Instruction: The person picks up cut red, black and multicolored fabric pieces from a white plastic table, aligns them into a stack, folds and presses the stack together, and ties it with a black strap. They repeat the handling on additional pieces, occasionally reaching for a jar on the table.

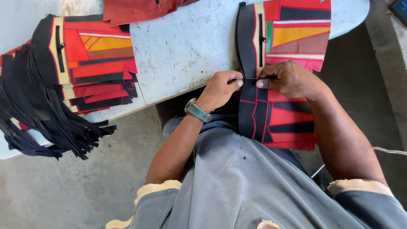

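Observation:
A patchwork fabric panel (pixel 292 38) in red, black, yellow and cream, with a black zipper, lies over the front edge of the pale table (pixel 186 51) and hangs down toward my lap. My left hand (pixel 220 88) pinches the panel's black left edge at the table's rim. My right hand (pixel 288 78) presses down on the same panel just to the right, thumb tip close to the left thumb. A thin black strip runs between the two thumbs. A grey watch (pixel 197 111) is on my left wrist.
A stack of similar patchwork panels (pixel 91 63) sits at the left of the table, with black fringe strips (pixel 38 114) hanging over its edge. A red fabric piece (pixel 140 9) lies at the table's far side. Concrete floor lies below.

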